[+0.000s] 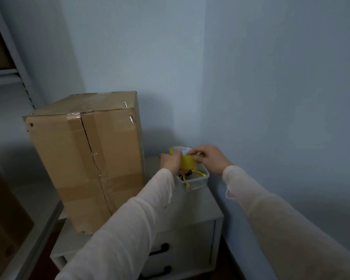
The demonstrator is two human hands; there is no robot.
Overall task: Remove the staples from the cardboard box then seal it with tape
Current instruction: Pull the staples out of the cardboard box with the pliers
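Your left hand (pixel 170 161) grips the tape (pixel 185 161) mid-frame; your right hand (pixel 208 158) seems to pinch its end. Box (pixel 85 158) stands left on the desk (pixel 192 209), staples (pixel 131 118) still in: pull those before taping.

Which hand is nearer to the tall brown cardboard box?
Left. The left hand holds the yellow tape roll close beside the cardboard box; the right hand pinches the roll's far side.
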